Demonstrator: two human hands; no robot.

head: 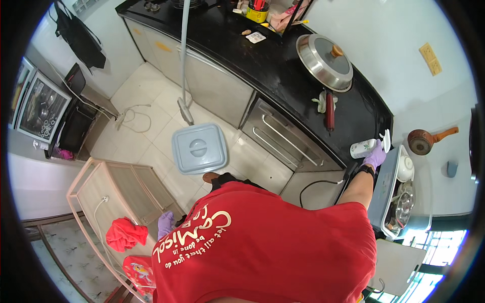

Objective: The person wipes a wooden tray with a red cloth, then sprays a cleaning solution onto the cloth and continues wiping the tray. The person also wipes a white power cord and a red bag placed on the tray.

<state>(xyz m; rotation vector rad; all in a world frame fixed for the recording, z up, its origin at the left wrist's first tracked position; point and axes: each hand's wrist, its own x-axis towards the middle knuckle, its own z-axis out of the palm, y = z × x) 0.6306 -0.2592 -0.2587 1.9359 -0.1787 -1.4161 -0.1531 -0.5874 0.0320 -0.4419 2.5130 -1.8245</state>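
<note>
My right hand [374,154], in a purple glove, is wrapped around a white spray bottle [362,149] by its upper part, just below the trigger head. The bottle is tilted almost onto its side at the right end of the black countertop [261,72]. Close beside it stands a grey dish box [384,189] with bowls and glassware. My left hand [165,224], gloved too, hangs low at my side by a wooden cabinet [130,189]. My red shirt partly covers that hand, so its grip cannot be made out.
A lidded pan [324,62] lies on the counter near a red-handled tool [329,113] and a crumpled cloth [321,102]. A blue-grey lidded bin [199,148] and a long-handled floor tool [184,75] stand before me. A cable [132,119] loops across the tiles. Red cloth [126,234] rests on the cabinet.
</note>
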